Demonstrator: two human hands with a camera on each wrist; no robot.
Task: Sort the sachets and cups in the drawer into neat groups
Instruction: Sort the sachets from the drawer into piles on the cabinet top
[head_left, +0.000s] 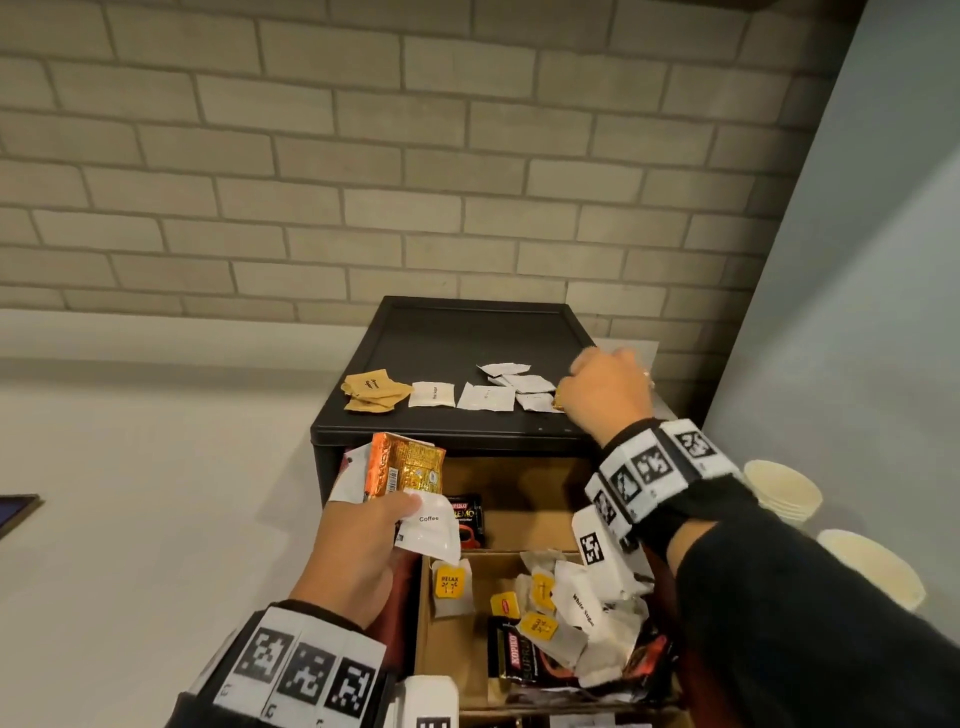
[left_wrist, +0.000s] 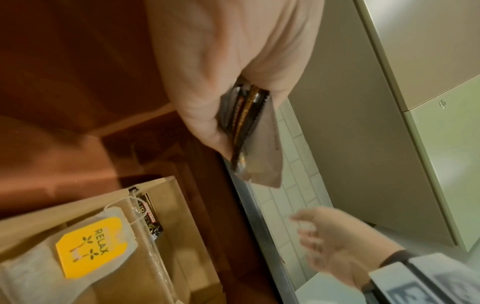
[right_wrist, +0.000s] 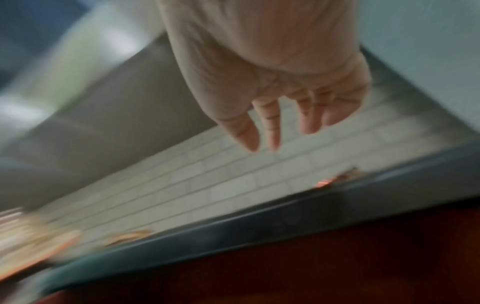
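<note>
My left hand (head_left: 387, 514) grips a bundle of sachets (head_left: 410, 475) above the open drawer (head_left: 447, 634): an orange foil one on top and a white one marked Coffee. The left wrist view shows the bundle (left_wrist: 246, 127) edge-on between thumb and fingers. My right hand (head_left: 602, 389) hovers over the right side of the black cabinet top (head_left: 467, 332), beside the white sachets (head_left: 485, 397); its fingers (right_wrist: 270, 123) hang straight and hold nothing. Brown sachets (head_left: 374, 391) lie in a pile at the top's left. Tea bags with yellow RELAX tags (head_left: 449, 584), dark Kopiko sachets (head_left: 519, 660) and a White Sugar sachet (head_left: 582, 603) lie mixed in the drawer.
Stacked paper cups (head_left: 784, 488) and another cup (head_left: 872, 566) stand to the right of the cabinet. A brick wall rises behind it and a pale panel (head_left: 857, 260) closes off the right. Cardboard dividers (head_left: 498, 553) split the drawer into compartments.
</note>
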